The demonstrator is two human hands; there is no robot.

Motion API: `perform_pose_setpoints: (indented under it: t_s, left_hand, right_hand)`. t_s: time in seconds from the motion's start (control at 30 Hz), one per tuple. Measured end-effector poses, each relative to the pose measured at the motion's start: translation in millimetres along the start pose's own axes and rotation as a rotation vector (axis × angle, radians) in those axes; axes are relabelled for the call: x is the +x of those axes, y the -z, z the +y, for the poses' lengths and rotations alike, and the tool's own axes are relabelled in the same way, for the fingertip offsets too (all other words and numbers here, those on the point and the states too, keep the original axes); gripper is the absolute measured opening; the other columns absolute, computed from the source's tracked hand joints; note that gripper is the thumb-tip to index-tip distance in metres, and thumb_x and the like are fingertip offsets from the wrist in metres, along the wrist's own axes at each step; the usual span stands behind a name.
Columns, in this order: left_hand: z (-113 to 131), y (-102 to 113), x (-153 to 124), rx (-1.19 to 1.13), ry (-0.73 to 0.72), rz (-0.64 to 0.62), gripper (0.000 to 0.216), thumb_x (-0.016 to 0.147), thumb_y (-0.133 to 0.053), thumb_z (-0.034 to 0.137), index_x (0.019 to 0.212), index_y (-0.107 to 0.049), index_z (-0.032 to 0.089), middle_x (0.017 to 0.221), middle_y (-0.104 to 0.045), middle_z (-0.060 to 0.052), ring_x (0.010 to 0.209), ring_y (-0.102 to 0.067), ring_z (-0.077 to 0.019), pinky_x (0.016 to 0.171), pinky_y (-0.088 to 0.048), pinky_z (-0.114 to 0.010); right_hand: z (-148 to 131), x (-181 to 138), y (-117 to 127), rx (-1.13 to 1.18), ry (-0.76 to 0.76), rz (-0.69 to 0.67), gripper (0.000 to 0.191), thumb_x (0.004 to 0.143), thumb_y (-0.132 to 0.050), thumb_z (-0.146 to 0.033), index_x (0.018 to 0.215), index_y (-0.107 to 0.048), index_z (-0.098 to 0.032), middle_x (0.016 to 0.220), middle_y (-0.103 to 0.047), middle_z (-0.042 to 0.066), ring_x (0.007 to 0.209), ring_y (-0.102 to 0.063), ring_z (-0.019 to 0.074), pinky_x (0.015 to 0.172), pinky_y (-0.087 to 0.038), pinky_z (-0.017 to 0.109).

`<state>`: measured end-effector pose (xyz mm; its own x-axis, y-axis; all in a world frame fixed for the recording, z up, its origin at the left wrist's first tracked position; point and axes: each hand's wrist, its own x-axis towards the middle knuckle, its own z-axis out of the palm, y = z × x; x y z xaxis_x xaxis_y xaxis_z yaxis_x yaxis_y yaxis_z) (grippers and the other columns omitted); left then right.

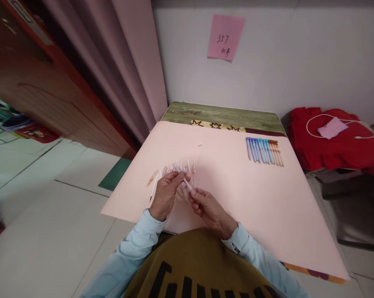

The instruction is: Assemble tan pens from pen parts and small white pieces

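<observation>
Between my two hands, over the near left part of the table, is a slim white pen refill (187,184). Closed fingers of my left hand (167,191) pinch its upper end, along with what looks like a clear pen part. My right hand (209,205) grips the lower end between thumb and fingers. Just behind and under the hands lies a loose pile of clear pen parts (193,169) and white refills, partly hidden by my fingers. One refill with a dark tip (153,188) and a clear orange-tinted pen piece (152,178) lie left of my left hand.
A neat row of blue and brown pens (263,151) lies at the far right of the pink sheet (252,215). A tiny piece (199,145) sits near the sheet's middle back. Beside the table, a red cloth (320,145) carries a white cable (311,126). A curtain (133,62) hangs behind left.
</observation>
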<state>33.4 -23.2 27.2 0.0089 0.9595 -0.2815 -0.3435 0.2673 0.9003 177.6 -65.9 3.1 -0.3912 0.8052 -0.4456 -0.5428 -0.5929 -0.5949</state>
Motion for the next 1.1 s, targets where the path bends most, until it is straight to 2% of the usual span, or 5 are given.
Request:
perform_pose_setpoints:
  t_s: [0.27,0.5,0.63,0.8,1.1]
  left_hand:
    - [4.2,1.2,2.6,-0.067,-0.011,0.037,0.029,0.071,-0.082,0.034,0.088,-0.072,0.013,0.085,-0.073,-0.006,0.078,-0.066,-0.0141,0.077,-0.052,-0.027]
    - [15.6,11.5,8.3,-0.008,-0.125,0.180,0.037,0.071,-0.079,0.042,0.091,-0.067,0.014,0.088,-0.072,-0.005,0.061,-0.060,-0.0101,0.059,-0.051,-0.026]
    - [19.0,35.2,13.8,0.349,-0.185,0.247,0.031,0.072,-0.075,0.043,0.085,-0.066,0.016,0.070,-0.069,-0.002,0.047,-0.049,-0.0093,0.047,-0.037,-0.024]
    - [17.9,59.9,15.1,1.078,-0.285,0.273,0.022,0.077,-0.067,0.041,0.068,-0.063,0.021,0.061,-0.066,-0.001,0.056,-0.058,-0.0172,0.057,-0.037,-0.027]
    - [6.3,44.1,12.8,1.266,-0.283,0.169,0.023,0.083,-0.060,0.043,0.072,-0.059,0.023,0.059,-0.063,-0.001,0.058,-0.059,-0.0213,0.060,-0.034,-0.030]
  right_hand:
    - [0.6,2.0,2.9,0.031,-0.100,-0.043,0.048,0.078,-0.069,-0.062,0.090,-0.060,-0.016,0.056,-0.037,-0.010,0.041,-0.013,0.0024,0.039,-0.005,0.020]
    - [-0.2,2.0,5.9,-0.098,-0.004,0.046,0.043,0.081,-0.065,-0.056,0.092,-0.063,-0.015,0.062,-0.045,-0.007,0.043,-0.020,0.0025,0.041,-0.007,0.021]
    - [-8.2,2.2,6.2,-0.209,0.188,0.200,0.034,0.081,-0.063,-0.045,0.099,-0.062,-0.017,0.073,-0.057,-0.003,0.045,-0.031,0.0037,0.042,-0.018,0.021]
    - [-14.0,11.4,7.3,-0.406,0.283,0.219,0.030,0.081,-0.061,-0.036,0.106,-0.057,-0.019,0.088,-0.066,0.002,0.060,-0.057,0.0099,0.051,-0.043,0.023]
    - [-3.5,27.7,-2.6,-0.370,0.237,0.155,0.038,0.075,-0.073,-0.048,0.092,-0.056,-0.018,0.082,-0.071,0.005,0.064,-0.065,0.0126,0.061,-0.054,0.028]
